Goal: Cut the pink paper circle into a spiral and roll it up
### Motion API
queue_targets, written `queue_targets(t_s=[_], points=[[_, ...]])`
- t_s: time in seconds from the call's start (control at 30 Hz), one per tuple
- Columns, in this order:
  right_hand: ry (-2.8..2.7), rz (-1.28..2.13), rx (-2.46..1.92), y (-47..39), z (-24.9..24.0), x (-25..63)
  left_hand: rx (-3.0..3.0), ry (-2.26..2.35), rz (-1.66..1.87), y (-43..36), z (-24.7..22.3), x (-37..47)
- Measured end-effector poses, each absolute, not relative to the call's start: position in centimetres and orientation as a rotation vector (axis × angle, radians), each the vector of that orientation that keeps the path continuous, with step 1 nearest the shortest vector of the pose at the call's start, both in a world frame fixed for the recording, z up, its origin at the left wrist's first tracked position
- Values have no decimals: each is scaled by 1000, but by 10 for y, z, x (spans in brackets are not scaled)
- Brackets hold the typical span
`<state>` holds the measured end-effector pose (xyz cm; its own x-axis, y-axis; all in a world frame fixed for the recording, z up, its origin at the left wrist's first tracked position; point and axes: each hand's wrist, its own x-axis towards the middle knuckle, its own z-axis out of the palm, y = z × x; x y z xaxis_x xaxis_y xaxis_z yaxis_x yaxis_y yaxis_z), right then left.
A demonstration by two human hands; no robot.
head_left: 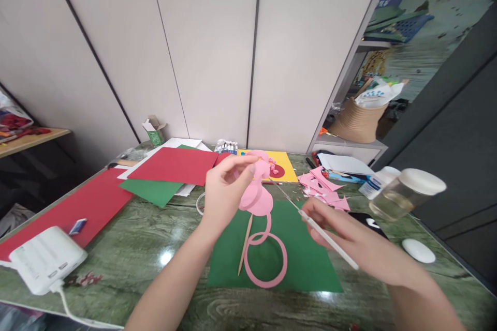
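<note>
Some yellowish liquid [394, 206] sits in the lidded jar [404, 194]; a woven basket [359, 121] holds a plastic bag [378, 94]. Hands apart, my left hand [224, 186] pinches pink paper [262, 168] above the green sheet [310, 264], my right hand [341, 227] grips a white-handled tool [330, 240].

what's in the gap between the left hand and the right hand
In the head view, pink paper held by the left hand, then the thin shaft of the white-handled tool in the right hand; green sheet shows lower down.
</note>
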<state>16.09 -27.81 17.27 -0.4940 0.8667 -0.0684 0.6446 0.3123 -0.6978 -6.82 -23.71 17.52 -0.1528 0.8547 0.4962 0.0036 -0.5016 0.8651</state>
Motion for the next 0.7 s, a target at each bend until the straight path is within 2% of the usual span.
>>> queue_targets(t_s=[0.17,0.3,0.47,0.7], points=[[-2427,684,-1582,-259,171,198,1349,903,1851,-232,177,-76],[-2421,379,-1921,-226,144,210,1214,743,1810,-235,184,-84],[-2467,330,-2257,-189,103,209,924,520,1646,-231,191,-98],[-2594,432,-2183,-181,80,200,679,398,1551,-220,188,-107]])
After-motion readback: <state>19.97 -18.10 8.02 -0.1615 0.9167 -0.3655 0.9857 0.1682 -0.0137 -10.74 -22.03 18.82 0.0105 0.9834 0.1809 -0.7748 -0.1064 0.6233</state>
